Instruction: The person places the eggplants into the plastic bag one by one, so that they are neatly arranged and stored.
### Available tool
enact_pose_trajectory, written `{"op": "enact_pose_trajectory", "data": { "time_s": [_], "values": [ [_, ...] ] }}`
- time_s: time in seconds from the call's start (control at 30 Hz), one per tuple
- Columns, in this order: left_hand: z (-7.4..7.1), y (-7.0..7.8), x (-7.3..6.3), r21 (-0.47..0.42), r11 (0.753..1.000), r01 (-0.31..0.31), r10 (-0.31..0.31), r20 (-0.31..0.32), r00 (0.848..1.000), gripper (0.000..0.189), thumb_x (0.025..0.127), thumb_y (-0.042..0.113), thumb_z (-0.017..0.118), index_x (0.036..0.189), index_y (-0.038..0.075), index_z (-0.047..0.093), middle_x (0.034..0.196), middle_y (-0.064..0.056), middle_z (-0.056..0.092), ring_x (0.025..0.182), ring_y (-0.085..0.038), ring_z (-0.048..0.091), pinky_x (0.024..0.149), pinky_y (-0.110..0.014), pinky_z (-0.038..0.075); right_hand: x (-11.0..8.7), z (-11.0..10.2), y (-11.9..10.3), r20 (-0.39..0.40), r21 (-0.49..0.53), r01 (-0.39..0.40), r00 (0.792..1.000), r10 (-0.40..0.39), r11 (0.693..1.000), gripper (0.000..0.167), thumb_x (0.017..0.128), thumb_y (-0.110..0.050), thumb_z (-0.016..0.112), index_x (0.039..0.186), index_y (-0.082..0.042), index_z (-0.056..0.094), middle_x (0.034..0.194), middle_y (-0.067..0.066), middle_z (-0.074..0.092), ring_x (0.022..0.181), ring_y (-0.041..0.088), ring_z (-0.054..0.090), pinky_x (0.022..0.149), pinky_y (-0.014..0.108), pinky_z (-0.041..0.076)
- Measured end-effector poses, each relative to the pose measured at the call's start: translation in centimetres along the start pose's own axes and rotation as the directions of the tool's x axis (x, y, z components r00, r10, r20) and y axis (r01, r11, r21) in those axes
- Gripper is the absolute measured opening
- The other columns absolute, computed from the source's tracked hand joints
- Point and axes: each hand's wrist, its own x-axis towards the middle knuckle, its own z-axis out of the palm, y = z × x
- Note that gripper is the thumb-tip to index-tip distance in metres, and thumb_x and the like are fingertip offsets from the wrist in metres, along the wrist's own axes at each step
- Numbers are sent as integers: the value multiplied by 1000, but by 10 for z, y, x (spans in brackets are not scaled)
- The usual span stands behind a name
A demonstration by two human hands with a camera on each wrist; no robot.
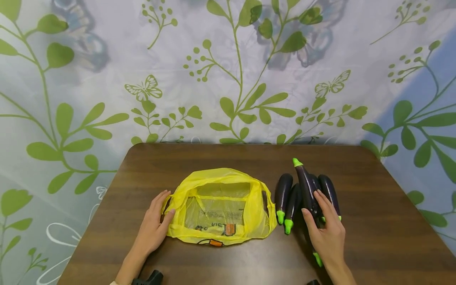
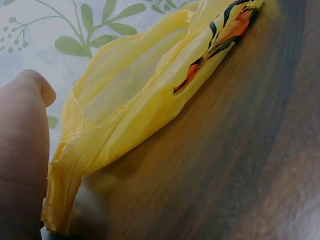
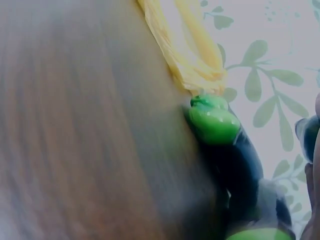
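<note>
A yellow plastic bag [image 1: 260, 213] lies on the left-middle of the table [image 1: 377, 209], thin and translucent, its mouth gaping and its rim crinkled, with dark lettering and orange print toward the near side. The left hand [image 1: 154, 221] is at the bag's left edge, loosely open with thumb and fingers apart; whether it pinches any plastic I cannot tell. Just right of the bag sits a cluster of glossy, blackish-purple eggplants [image 1: 284, 192], most with bright green caps toward the near edge. The right hand [image 1: 327, 231] is partly closed, thumb and fingers about the lower end of the top eggplant [image 1: 305, 180], whose green cap points toward the far edge
</note>
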Motion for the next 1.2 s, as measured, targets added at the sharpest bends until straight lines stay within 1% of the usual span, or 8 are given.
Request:
{"op": "enact_pose_trajectory", "data": {
  "time_s": [0.2,0.33,0.4,0.7,0.83,0.93,1.07,1.2],
  "values": [
    [0,1,-1,-6,1000,-22,22,-20,1000,53,106,18,56,155,4,41,159,-19,39,142,-46,40,106,-73,31,3,3,-10,12,26,28,1000,-28,999,56,88,-18,83,138,-3,65,140,21,63,139,7,52,112,13,37],
    [0,0,1,-12,999,-38,38,-35,999,52,106,17,58,154,3,43,158,-20,40,142,-45,40,108,-71,33,4,9,-17,40,61,47,998,-49,997,56,88,-21,83,137,-2,65,140,22,63,139,9,53,112,14,38],
    [0,-1,2,-10,999,-43,42,-33,999,52,105,17,58,153,3,43,158,-20,40,143,-44,40,109,-70,33,4,12,-21,57,78,46,997,-51,996,57,87,-20,84,138,-2,65,141,21,63,138,9,53,112,15,38],
    [1,-2,1,8,998,-54,55,-28,998,53,105,19,59,153,3,43,158,-20,40,144,-43,39,111,-69,33,-1,27,-41,151,122,10,988,-28,992,68,80,0,84,143,-6,61,144,18,61,137,2,52,106,9,40],
    [1,0,1,-3,998,-64,64,-42,997,53,105,17,59,153,2,43,158,-20,41,143,-43,40,110,-69,34,-2,32,-49,172,139,-5,985,-19,990,70,79,3,85,144,-6,61,143,18,61,134,0,53,103,8,42],
    [1,0,1,-15,998,-60,59,-49,997,52,105,16,59,153,1,43,158,-20,40,144,-43,39,110,-68,34,-4,36,-53,207,158,-54,978,20,986,71,79,6,83,145,-8,60,144,17,61,133,-2,53,103,8,42],
    [1,0,1,-24,998,-51,49,-46,998,52,106,16,58,153,2,43,158,-20,40,144,-43,39,110,-68,34,-7,41,-60,263,171,-121,962,73,978,71,82,7,81,147,-11,59,146,14,59,135,-5,51,104,9,42],
    [1,-1,1,-31,998,-46,44,-43,998,52,106,16,58,153,2,43,157,-20,41,143,-43,40,110,-68,34,-8,46,-65,277,207,-125,959,64,970,71,81,8,81,146,-9,58,146,16,59,136,-3,50,105,10,41]
  ]
}}
